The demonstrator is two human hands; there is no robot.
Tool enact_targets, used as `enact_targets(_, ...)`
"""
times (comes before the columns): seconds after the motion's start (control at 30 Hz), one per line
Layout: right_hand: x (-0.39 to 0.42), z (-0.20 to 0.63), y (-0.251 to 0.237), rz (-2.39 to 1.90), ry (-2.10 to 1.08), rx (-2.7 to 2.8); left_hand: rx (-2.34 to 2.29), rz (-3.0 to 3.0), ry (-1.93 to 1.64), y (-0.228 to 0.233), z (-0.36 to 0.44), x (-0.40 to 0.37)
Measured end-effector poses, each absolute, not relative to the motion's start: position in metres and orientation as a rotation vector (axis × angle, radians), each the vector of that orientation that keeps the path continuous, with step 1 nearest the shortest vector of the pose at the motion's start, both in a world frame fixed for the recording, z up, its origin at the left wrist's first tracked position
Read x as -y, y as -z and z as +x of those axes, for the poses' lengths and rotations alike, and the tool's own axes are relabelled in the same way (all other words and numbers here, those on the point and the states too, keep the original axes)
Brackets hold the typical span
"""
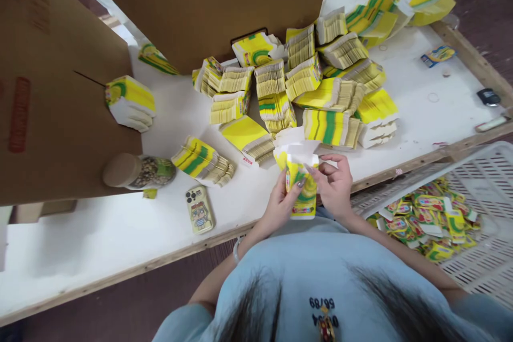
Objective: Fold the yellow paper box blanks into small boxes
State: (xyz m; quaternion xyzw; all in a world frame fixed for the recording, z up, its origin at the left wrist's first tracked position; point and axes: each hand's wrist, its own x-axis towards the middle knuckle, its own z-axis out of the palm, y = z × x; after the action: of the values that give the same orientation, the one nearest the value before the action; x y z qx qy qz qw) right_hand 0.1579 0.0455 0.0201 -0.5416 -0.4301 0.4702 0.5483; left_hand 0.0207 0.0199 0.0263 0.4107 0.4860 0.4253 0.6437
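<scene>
A small yellow and green paper box [300,184], its white top flaps open, is held upright between both hands just above the table's near edge. My left hand [280,204] grips its left side with the fingers wrapped on the front. My right hand [335,184] holds the right side, fingers near the flaps. Beyond the box lie several stacks of flat yellow-green box blanks [304,83] piled on the white table [404,117].
A large brown cardboard carton [60,91] stands at left and back. A cork-lidded jar [138,172] lies on its side beside a phone [199,209]. A white slatted crate [489,256] at right holds several folded boxes [428,222]. One stack [130,101] sits against the carton.
</scene>
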Motion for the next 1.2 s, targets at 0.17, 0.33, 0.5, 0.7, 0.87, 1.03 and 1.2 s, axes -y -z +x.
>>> enact_targets(0.17, -0.037, 0.17, -0.009, -1.241, -1.006, 1.192, -1.101, 0.923, -1.073, -0.021, 0.015, -0.011)
enact_targets(0.33, -0.035, 0.187, -0.009, -1.123, -1.424, 1.36, -1.034, 0.919, -0.899, -0.013, 0.003, -0.002)
enact_targets(0.5, -0.033, 0.189, -0.008, -1.138, -1.185, 1.515, -1.076, 1.05, -1.024, -0.013, 0.005, -0.005)
enact_targets(0.7, -0.036, 0.209, -0.011, -0.828, -0.926, 1.88, -1.084, 1.213, -0.969, -0.025, -0.002, -0.013)
enact_targets(0.87, -0.029, 0.206, -0.033, -1.008, -1.472, 1.58, -1.179, 1.434, -0.846, -0.042, -0.011, -0.018)
enact_targets(1.03, -0.024, 0.191, -0.042, -1.095, -1.871, 1.363, -1.215, 1.516, -0.814, -0.045, -0.014, -0.02)
enact_targets(1.2, -0.031, 0.205, -0.039, -1.058, -1.917, 1.385, -1.223, 1.558, -0.832, -0.032, -0.012, -0.016)
